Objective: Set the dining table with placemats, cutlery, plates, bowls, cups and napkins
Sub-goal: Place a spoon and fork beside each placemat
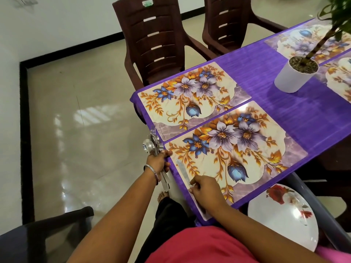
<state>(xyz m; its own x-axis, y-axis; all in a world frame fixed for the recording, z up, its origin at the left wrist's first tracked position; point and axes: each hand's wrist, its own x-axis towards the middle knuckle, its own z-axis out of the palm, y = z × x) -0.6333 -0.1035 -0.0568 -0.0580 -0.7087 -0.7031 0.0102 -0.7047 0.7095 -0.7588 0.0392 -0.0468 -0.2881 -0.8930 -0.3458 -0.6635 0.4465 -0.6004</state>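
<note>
Right hand (204,188) pinches knife (182,172) handle, blade lying on near placemat (235,154) pointing 11 o'clock. Left hand (159,161) at 9 o'clock clutches cutlery bundle (152,144) beyond table edge; loosened grip likely drops pieces to floor.

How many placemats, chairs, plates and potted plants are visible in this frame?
Placemats: 4, namely the nearest placemat, second placemat, third placemat and fourth placemat, the last two partly hidden or cut off
Brown chairs: 2, first chair and second chair
Plates: 1, white plate
Potted plants: 1, white pot
Total: 8
</note>
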